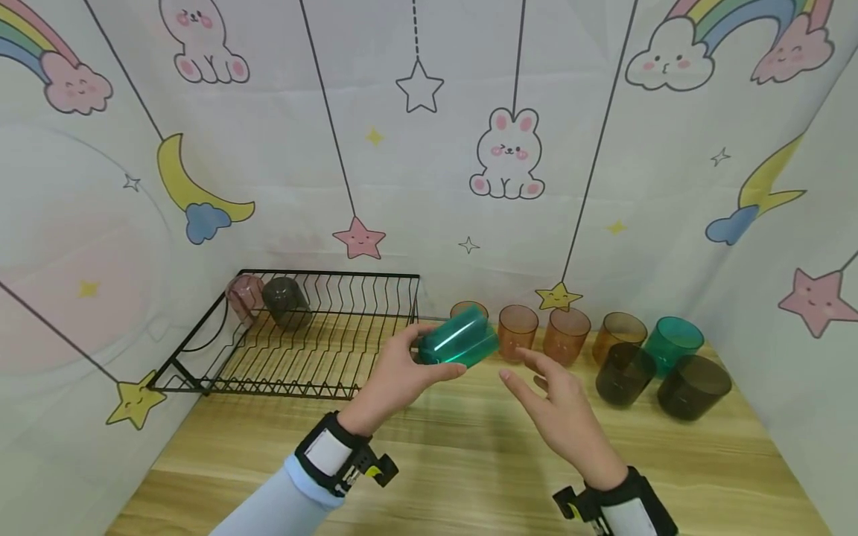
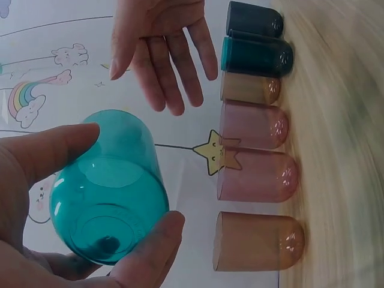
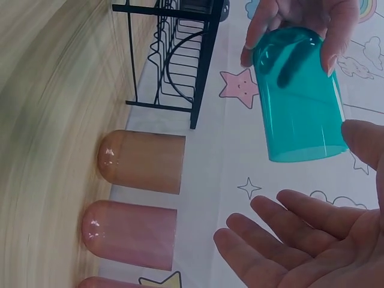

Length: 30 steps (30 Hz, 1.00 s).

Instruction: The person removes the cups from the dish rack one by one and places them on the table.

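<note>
My left hand grips a teal see-through cup near its base, thumb on one side and fingers on the other. The cup lies tilted in the air above the table, its mouth toward the right. My right hand is just right of the cup, palm facing it, fingers spread and relaxed. In the right wrist view the right thumb overlaps the edge of the teal cup near its mouth, while the other fingers stand apart from it.
A black wire dish rack stands at the left, with a pink cup and a grey cup in its back left corner. Along the right back stand several cups: orange, pink, amber, a second teal cup and dark ones.
</note>
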Each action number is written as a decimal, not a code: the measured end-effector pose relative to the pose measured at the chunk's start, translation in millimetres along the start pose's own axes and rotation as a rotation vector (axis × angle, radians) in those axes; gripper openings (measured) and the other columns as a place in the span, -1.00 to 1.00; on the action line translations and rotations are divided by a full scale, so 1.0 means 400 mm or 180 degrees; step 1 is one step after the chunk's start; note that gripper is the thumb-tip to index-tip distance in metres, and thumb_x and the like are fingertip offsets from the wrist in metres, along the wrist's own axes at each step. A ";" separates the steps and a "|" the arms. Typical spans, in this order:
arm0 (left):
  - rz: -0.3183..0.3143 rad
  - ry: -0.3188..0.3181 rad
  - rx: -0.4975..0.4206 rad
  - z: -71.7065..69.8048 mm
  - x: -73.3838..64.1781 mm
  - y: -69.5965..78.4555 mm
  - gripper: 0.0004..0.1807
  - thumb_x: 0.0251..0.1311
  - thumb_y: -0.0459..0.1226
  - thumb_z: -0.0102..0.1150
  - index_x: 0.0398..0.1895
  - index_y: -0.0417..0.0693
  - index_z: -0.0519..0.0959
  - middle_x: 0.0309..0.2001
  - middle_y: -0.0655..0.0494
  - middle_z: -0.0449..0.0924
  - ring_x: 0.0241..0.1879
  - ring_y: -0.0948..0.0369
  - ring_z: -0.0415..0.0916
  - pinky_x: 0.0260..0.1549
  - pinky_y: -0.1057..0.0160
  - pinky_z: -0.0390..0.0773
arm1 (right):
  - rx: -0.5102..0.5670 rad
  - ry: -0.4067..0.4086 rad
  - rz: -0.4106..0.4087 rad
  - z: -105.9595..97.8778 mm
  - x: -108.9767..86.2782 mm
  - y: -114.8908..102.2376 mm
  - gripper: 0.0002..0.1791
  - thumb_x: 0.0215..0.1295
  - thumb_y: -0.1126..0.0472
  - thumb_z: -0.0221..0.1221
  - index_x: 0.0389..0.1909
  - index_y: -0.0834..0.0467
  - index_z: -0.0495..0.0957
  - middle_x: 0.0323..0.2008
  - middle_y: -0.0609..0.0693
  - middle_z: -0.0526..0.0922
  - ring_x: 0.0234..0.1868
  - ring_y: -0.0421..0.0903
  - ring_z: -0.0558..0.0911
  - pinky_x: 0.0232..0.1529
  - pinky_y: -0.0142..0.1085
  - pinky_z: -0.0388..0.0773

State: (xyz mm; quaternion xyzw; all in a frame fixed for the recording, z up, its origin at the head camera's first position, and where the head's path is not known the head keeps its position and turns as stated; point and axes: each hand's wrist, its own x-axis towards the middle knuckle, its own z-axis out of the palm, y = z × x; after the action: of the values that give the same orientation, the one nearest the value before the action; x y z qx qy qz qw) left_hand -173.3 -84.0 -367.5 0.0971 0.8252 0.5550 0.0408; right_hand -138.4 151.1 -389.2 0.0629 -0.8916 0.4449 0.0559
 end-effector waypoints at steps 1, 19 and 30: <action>0.0001 -0.0017 -0.0046 0.005 -0.001 -0.002 -0.20 -0.22 0.07 0.47 0.18 0.24 0.36 0.06 0.17 0.43 0.01 0.11 0.48 -0.19 0.18 0.59 | 0.0007 -0.0004 -0.0002 0.001 0.001 0.001 -0.25 0.18 -0.37 0.02 0.26 0.04 0.34 0.26 -0.04 0.41 0.28 0.01 0.40 0.16 -0.01 0.45; -0.0069 -0.0157 -0.0307 0.052 -0.021 -0.009 -0.18 -0.15 0.05 0.44 0.24 0.27 0.28 0.14 0.15 0.36 0.09 0.06 0.42 -0.15 0.14 0.56 | 0.0265 -0.0060 0.0023 0.012 0.006 0.005 -0.30 0.24 -0.34 -0.02 0.21 0.07 0.41 0.20 -0.01 0.48 0.23 0.00 0.46 0.12 -0.01 0.48; 0.0013 -0.0240 -0.0026 0.069 -0.017 -0.033 -0.10 -0.19 0.06 0.45 0.29 0.10 0.28 0.13 0.13 0.43 0.03 0.12 0.48 -0.12 0.17 0.58 | 0.0465 0.0016 -0.0015 0.017 0.002 -0.002 -0.34 0.22 -0.30 0.05 0.23 -0.01 0.37 0.20 -0.07 0.47 0.24 0.00 0.45 0.11 -0.11 0.51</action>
State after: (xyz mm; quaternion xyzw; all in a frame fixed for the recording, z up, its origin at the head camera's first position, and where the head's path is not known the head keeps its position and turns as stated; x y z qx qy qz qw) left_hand -163.3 -65.3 -390.7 0.1194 0.8206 0.5543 0.0712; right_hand -139.3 145.2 -392.4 0.0679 -0.8565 0.5088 0.0545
